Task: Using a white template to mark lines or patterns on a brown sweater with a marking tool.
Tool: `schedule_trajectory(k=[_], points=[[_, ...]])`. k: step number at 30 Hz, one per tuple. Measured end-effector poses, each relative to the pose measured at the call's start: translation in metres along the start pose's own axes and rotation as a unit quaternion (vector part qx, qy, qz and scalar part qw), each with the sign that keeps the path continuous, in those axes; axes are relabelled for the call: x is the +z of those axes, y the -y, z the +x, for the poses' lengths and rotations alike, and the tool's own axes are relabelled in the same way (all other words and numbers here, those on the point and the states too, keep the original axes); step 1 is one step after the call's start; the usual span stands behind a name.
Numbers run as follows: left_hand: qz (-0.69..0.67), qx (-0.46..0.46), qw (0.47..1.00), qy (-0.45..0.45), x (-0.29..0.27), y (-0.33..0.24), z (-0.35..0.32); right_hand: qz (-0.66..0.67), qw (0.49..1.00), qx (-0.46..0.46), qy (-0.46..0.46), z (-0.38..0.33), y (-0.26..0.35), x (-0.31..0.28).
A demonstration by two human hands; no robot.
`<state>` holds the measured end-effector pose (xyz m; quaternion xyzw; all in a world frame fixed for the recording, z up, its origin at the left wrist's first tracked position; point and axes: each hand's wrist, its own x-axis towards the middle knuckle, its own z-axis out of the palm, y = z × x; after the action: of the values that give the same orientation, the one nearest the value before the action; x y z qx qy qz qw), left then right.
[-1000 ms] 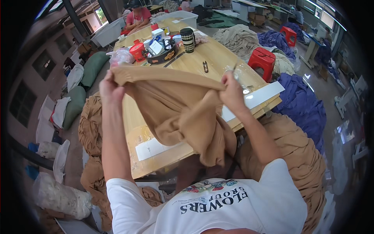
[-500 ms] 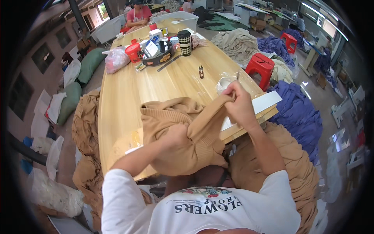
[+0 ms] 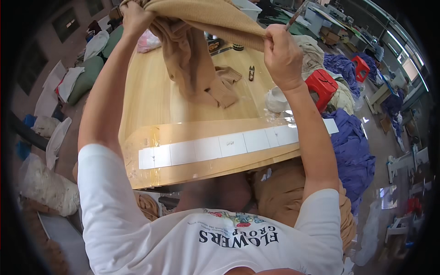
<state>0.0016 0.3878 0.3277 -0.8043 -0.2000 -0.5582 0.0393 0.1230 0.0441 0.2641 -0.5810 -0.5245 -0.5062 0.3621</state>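
A tan knitted sweater is stretched up between my hands over the far part of the table, its lower parts hanging down to the wood. My left hand is closed on the gathered knit at the upper left. At the other end of the stretched part, my right hand grips the knit in a fist. A thin, dark, pen-like tool sticks up from that fist; its exact kind cannot be made out. Below the hanging cloth, to its right, lie small thread snips.
A long white marked strip lies along the near edge of the wooden table. By the right edge sits a white round item in clear plastic. A red stool and purple cloth heaps stand to the right.
Both hands have risen and moved away from me, the left one also leftward. The sweater has gone from the near table edge to a raised, stretched position, uncovering the white strip.
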Motion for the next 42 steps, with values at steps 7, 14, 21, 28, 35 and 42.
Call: schedule_trajectory(k=[7,14,21,28,35,42], points=[[-0.380,-0.579,0.571,0.441,-0.072,0.052,-0.216,0.038,0.970,0.076,0.230,-0.144,0.017,0.008],[-0.259,-0.563,0.624,0.475,-0.069,0.066,-0.282,-0.029,0.927,0.128,0.352,-0.233,0.014,0.015],[-0.317,-0.444,0.620,0.564,-0.086,0.085,-0.300,-0.045,0.919,0.107,0.377,-0.239,0.021,-0.025],[-0.378,-0.491,0.585,0.523,-0.137,0.077,-0.327,-0.067,0.905,0.062,0.415,-0.255,0.040,-0.047],[-0.429,-0.484,0.533,0.546,-0.153,0.093,-0.349,-0.047,0.902,0.025,0.428,-0.264,0.048,-0.057],[-0.245,-0.379,0.644,0.618,-0.141,0.078,-0.353,-0.036,0.902,0.017,0.429,-0.265,0.045,-0.056]])
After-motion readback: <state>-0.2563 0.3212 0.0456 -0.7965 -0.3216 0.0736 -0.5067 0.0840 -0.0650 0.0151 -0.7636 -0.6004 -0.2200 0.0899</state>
